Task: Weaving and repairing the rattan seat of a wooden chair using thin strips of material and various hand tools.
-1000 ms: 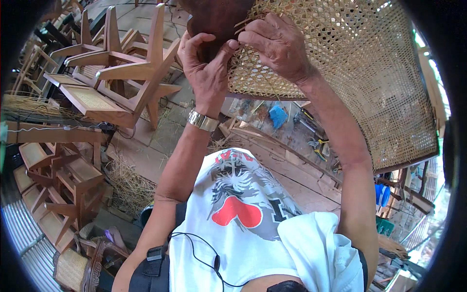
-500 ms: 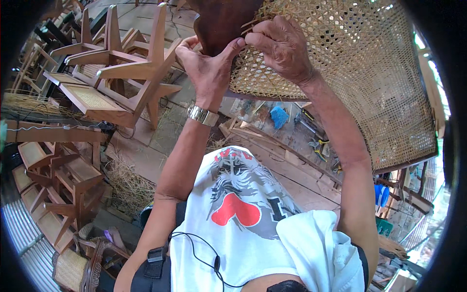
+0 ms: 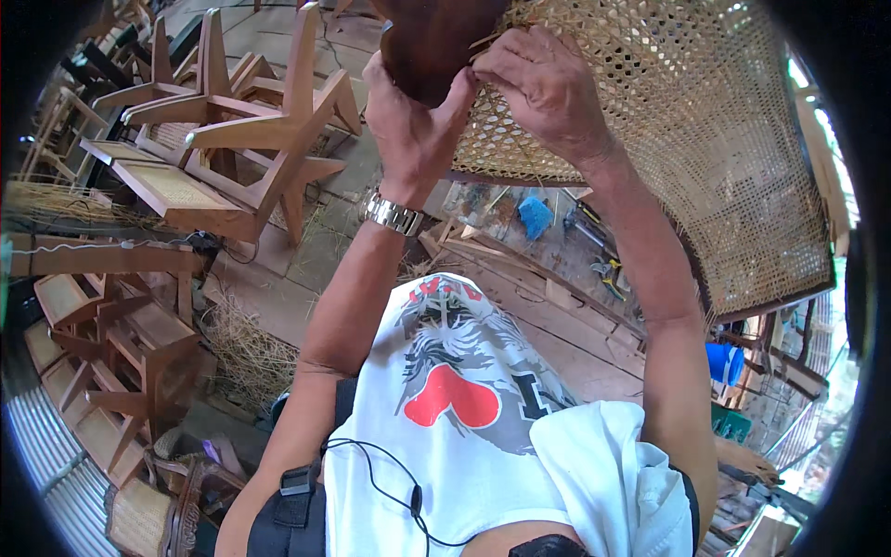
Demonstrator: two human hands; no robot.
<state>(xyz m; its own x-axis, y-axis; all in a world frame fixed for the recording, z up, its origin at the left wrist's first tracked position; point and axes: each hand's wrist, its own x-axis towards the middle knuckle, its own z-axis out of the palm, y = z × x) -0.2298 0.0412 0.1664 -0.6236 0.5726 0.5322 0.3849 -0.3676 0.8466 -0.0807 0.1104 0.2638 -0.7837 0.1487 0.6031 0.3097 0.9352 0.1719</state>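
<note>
Two hands are held up at the woven cane panel (image 3: 687,139). The dark wooden frame (image 3: 432,42) is gripped by the left hand (image 3: 413,121); a cane strand (image 3: 492,39) is pinched by the right hand (image 3: 543,84). The strand should be pulled gently, kept flat.

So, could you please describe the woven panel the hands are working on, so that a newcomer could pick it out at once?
Start from the two raised hands at the top of the view. The left hand and right hand meet at a dark brown wooden frame. Spreading right from it is the cane panel, a large pale open-mesh sheet held up in the air, unlike the finished wooden chairs standing on the floor at left.
</note>
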